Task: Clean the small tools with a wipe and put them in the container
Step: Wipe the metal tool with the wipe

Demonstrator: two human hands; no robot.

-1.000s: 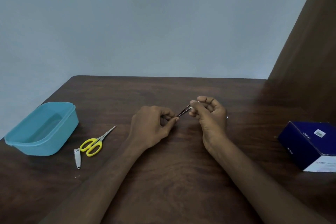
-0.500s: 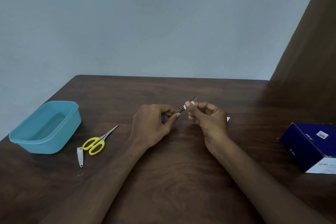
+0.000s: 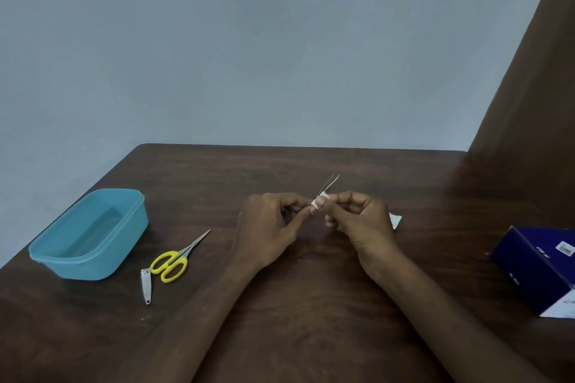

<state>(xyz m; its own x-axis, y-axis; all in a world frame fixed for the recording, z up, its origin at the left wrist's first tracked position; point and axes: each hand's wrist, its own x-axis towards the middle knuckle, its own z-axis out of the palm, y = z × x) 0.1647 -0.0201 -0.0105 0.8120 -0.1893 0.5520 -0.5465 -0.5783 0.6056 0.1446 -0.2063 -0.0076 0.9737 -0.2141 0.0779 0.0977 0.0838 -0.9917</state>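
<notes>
Above the dark wooden counter (image 3: 311, 305), the left hand (image 3: 267, 227) pinches the base of thin metal tweezers (image 3: 329, 185). The right hand (image 3: 357, 221) pinches a small white wipe (image 3: 320, 199) around them; the tips point up and away. To wipe well, the left pinch should hold firm while the wipe slides toward the tips. Left of the hands lie yellow-handled scissors (image 3: 174, 261), a silver nail clipper (image 3: 145, 284) and the open turquoise plastic container (image 3: 124, 227).
</notes>
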